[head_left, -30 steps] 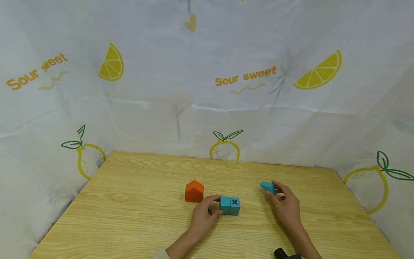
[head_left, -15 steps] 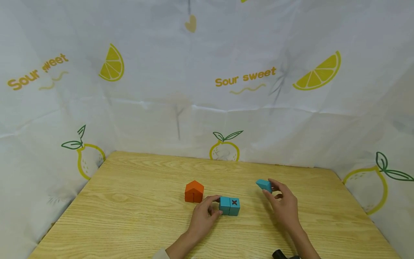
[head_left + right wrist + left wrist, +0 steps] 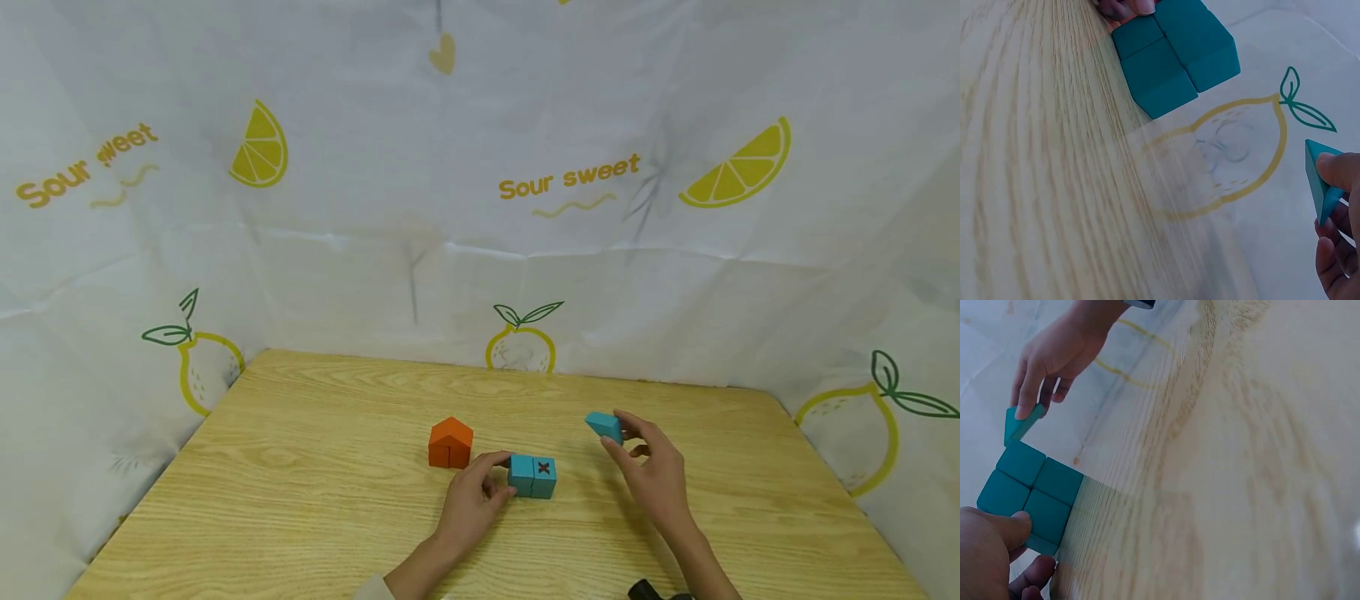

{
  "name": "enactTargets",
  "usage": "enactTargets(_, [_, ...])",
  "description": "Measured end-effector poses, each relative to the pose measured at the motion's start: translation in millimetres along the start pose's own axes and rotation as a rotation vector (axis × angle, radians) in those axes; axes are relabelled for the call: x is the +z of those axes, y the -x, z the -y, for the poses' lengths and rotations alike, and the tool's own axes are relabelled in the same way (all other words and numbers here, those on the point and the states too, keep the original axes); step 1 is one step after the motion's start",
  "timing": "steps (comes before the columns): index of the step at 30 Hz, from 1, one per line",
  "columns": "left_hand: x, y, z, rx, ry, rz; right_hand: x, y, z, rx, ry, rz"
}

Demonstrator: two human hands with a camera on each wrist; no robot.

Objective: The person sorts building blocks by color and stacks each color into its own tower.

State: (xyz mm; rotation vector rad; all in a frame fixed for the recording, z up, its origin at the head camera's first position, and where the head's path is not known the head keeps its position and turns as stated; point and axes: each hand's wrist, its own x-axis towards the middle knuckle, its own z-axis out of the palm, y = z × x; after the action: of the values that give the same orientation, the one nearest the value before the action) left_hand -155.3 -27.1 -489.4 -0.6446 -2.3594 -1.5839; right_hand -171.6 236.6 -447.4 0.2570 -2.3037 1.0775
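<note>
A block of teal cubes stands on the wooden table, its faces forming a two-by-two square in the left wrist view. One cube's top bears a dark X. My left hand grips the left side of this block, thumb on the near face and fingers behind. Off to the right, my right hand pinches a teal triangular block between thumb and fingers, raised above the table. In the right wrist view the triangular block shows its slanted faces, apart from the cubes.
A small orange house-shaped set of blocks stands behind and left of the left hand. Part of a black object shows at the bottom edge beside the right forearm. A white lemon-printed sheet hangs along the table's back and sides.
My right hand has moved to the left and slightly farther back with the triangular block, closer to the cubes. My left hand and the cubes have stayed in place.
</note>
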Motion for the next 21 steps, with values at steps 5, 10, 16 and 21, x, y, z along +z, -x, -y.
enactTargets(5, [-0.1, 0.1, 0.1, 0.003, 0.009, 0.001, 0.4, 0.6, 1.5, -0.006, 0.0, 0.003])
enactTargets(10, [0.3, 0.2, 0.9, 0.009, 0.008, 0.0, 1.6, 0.4, 2.8, -0.013, -0.009, 0.001])
enactTargets(16, [0.5, -0.5, 2.0, 0.012, -0.006, -0.001, 2.8, -0.1, 6.9, -0.03, -0.026, 0.002])
enactTargets(21, [0.6, -0.8, 1.4, 0.003, -0.003, 0.002, 3.3, -0.5, 10.3, -0.042, -0.027, 0.006])
